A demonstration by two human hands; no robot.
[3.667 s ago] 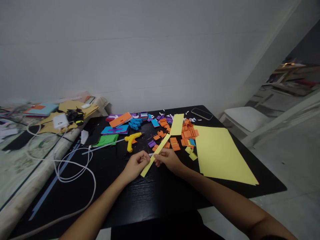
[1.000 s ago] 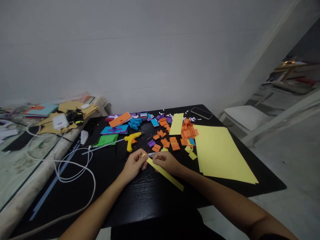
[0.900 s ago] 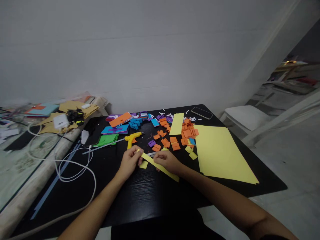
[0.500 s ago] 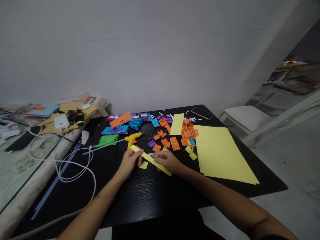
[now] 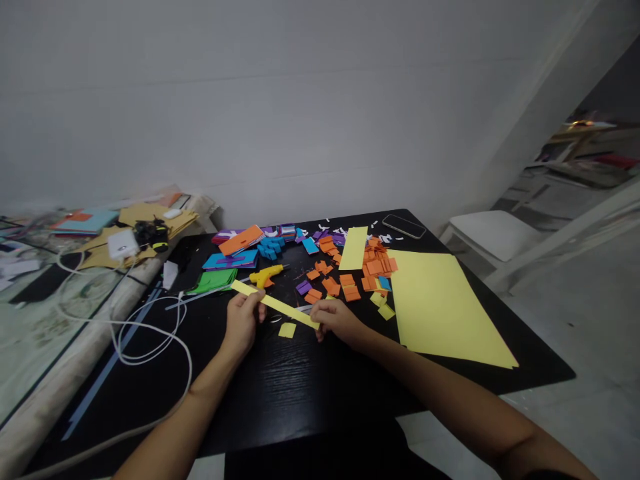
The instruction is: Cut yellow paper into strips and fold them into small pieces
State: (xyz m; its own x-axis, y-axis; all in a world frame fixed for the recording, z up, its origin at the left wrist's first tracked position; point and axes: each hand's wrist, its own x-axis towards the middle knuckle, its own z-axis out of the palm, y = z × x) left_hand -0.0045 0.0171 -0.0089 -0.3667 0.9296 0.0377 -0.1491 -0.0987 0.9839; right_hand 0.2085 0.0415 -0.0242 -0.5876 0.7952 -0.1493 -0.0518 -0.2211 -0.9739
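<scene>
A long yellow paper strip [image 5: 285,307] is stretched at a slant between my hands, above the black table. My left hand [image 5: 243,319] pinches it toward its left end, which sticks out past the fingers. At the right end, my right hand [image 5: 334,321] grips it between thumb and fingers. Below the strip lies a small yellow paper piece [image 5: 287,330]. A yellow glue gun [image 5: 267,274] rests just beyond my left hand. Partly hidden behind the strip and my right hand is a grey blade-like tool [image 5: 303,309], perhaps scissors.
Several orange folded paper pieces [image 5: 350,288] cover the middle. Large yellow sheets [image 5: 445,307] lie at right, a wide yellow strip [image 5: 354,249] and a phone [image 5: 404,226] farther back. Green paper [image 5: 215,281] and blue paper [image 5: 230,259] stacks sit left, near a white cable [image 5: 187,360].
The strip has shifted left and lies flatter. My left hand has moved left, and my right hand now holds the strip's right end instead of a spot farther in.
</scene>
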